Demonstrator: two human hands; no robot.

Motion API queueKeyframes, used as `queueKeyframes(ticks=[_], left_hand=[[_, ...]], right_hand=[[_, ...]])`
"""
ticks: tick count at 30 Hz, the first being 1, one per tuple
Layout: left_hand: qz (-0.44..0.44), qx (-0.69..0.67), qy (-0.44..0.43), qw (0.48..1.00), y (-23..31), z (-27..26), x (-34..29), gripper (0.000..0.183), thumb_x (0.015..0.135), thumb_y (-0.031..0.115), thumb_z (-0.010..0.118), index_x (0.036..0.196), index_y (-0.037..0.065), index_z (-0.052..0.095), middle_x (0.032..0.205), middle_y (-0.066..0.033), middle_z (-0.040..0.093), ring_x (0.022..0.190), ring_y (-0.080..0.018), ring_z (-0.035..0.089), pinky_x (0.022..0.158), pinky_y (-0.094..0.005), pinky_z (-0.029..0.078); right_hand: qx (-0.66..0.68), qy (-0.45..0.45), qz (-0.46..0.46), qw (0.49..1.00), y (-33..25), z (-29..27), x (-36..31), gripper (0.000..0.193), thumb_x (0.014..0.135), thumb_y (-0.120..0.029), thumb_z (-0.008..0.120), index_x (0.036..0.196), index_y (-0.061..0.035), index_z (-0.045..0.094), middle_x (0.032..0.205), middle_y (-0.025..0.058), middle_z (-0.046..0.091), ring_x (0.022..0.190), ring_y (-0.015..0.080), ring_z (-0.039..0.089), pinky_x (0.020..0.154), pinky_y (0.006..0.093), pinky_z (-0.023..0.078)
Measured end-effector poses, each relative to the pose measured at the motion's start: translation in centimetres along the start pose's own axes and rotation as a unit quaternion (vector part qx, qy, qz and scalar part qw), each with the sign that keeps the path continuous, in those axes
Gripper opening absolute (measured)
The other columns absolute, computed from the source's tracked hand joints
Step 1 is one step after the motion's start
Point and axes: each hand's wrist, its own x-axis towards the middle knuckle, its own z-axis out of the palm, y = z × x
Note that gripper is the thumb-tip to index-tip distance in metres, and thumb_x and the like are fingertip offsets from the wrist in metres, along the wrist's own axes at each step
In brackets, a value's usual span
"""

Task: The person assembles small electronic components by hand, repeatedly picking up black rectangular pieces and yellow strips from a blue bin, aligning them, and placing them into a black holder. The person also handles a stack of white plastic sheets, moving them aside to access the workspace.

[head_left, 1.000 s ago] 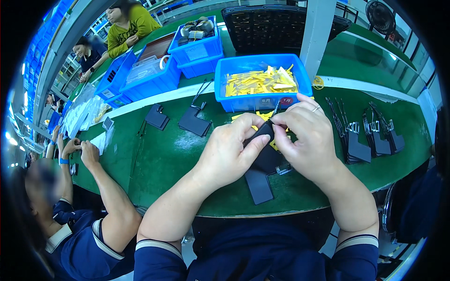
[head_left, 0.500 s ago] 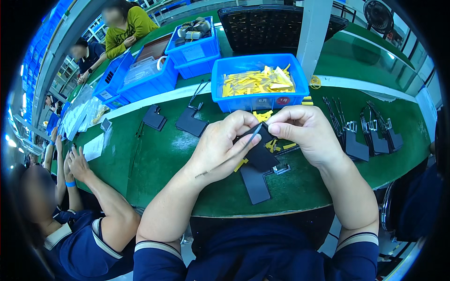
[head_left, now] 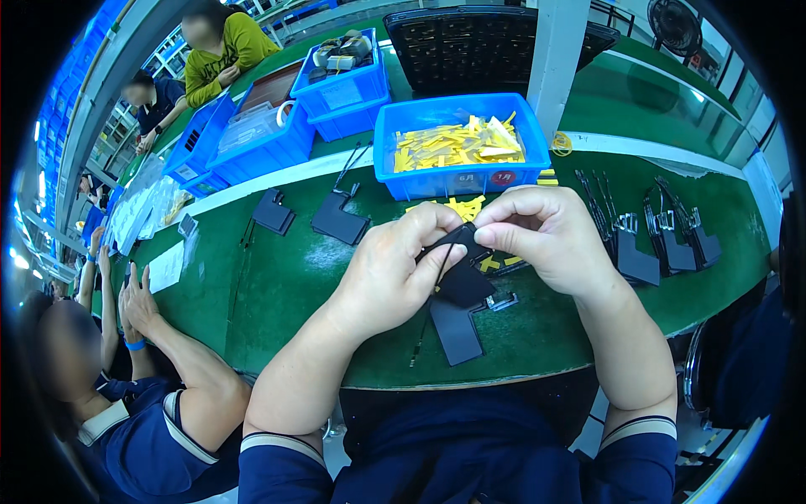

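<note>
Between my two hands is a flat black part (head_left: 464, 286) with a thin black cable (head_left: 420, 336) coming off it. My left hand (head_left: 393, 270) pinches the upper left of that part, and the cable runs down past its thumb. Thumb and forefinger of my right hand (head_left: 547, 237) are pressed together at the part's upper corner. A second flat dark part (head_left: 456, 332) lies on the green table right below, with a small metal connector (head_left: 502, 303) beside it. Yellow strips (head_left: 460, 207) are scattered behind and under my hands. My fingers hide the exact contact points.
A blue bin (head_left: 457, 183) full of yellow strips stands just beyond my hands. Similar dark parts lie at left (head_left: 339, 220) and right (head_left: 635, 259). More blue bins (head_left: 260, 160) stand far left, by a white post (head_left: 554, 63). A co-worker's hands (head_left: 141, 307) are at left.
The cable has swung from across my left hand and wrist to hanging down below the hand. The held part has turned slightly between my fingers. The co-worker's hands at left have moved slightly.
</note>
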Motion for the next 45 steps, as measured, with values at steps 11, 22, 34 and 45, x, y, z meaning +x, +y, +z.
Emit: queueKeyframes(ticks=[11, 22, 34, 45], left_hand=[[0.056, 0.025, -0.002, 0.998, -0.5, 0.2, 0.1, 0.017, 0.083, 0.006, 0.058, 0.099, 0.001, 0.053, 0.068, -0.0044, 0.062, 0.059, -0.0102, 0.059, 0.055, -0.0222, 0.043], [0.019, -0.011, -0.007, 1.000, -0.1, 0.2, 0.0, 0.016, 0.087, 0.008, 0.056, 0.101, 0.000, 0.056, 0.083, -0.0030, 0.061, 0.070, -0.0064, 0.056, 0.063, -0.0219, 0.045], [-0.033, -0.282, 0.067, 0.956, -0.8, 1.0, 0.0, 0.011, 0.090, 0.011, 0.055, 0.097, 0.003, 0.052, 0.084, 0.0019, 0.051, 0.076, -0.0031, 0.046, 0.067, -0.0176, 0.038], [-0.037, -0.271, 0.052, 0.961, 0.1, 0.7, -0.1, 0.012, 0.087, 0.010, 0.058, 0.096, 0.002, 0.055, 0.084, 0.0024, 0.052, 0.076, -0.0031, 0.046, 0.067, -0.0173, 0.036]], right_hand=[[-0.191, 0.012, -0.145, 0.971, -0.2, -0.3, -0.2, 0.010, 0.069, -0.006, 0.067, 0.077, 0.0009, 0.065, 0.070, 0.0109, 0.065, 0.064, 0.0196, 0.064, 0.059, 0.0296, 0.050], [-0.304, 0.086, -0.305, 0.898, -0.3, 1.4, -0.6, 0.010, 0.067, 0.001, 0.063, 0.075, -0.0009, 0.057, 0.071, 0.0124, 0.058, 0.066, 0.0291, 0.057, 0.060, 0.0370, 0.046], [0.047, 0.080, -0.104, 0.990, 0.6, 2.1, -0.7, 0.009, 0.076, -0.003, 0.067, 0.082, 0.0002, 0.062, 0.080, 0.0048, 0.063, 0.076, 0.0118, 0.061, 0.073, 0.0260, 0.049], [-0.066, 0.087, -0.217, 0.970, 0.6, 1.8, -0.7, 0.008, 0.070, -0.002, 0.068, 0.075, -0.0007, 0.062, 0.071, 0.0083, 0.062, 0.067, 0.0185, 0.060, 0.061, 0.0279, 0.045]])
